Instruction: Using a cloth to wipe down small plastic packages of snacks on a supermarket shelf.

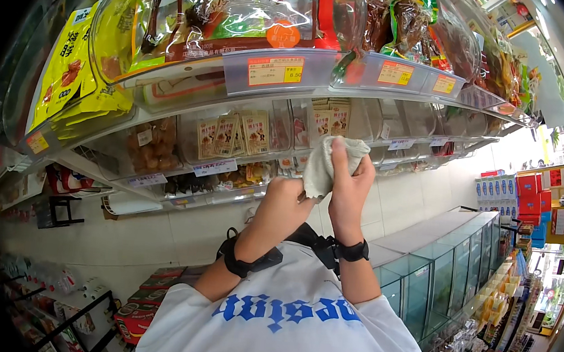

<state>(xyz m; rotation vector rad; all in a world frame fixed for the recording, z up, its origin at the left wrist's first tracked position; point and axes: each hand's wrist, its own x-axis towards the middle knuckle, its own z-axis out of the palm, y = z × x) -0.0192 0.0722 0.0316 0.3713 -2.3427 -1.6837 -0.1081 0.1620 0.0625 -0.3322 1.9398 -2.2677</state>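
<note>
A pale grey cloth (320, 173), folded and crumpled, is between my two hands in front of the shelves. My right hand (352, 186) grips it from the right, thumb laid along its front. My left hand (288, 200) is curled closed at the cloth's lower left edge; its fingertips are mostly hidden. Just beyond the hands is a lower row of clear bins with small cream packets (234, 134). Above it runs an upper shelf edge with price labels (275, 73) and large sealed food bags (230, 8).
Yellow packets (79, 61) stand in a clear bin at the far left. Glass cases (431, 279) line my right side. Behind me on the left are red cartons (147, 305) and a black-framed rack (78, 323). Pale floor tiles (174, 233) show below the shelves.
</note>
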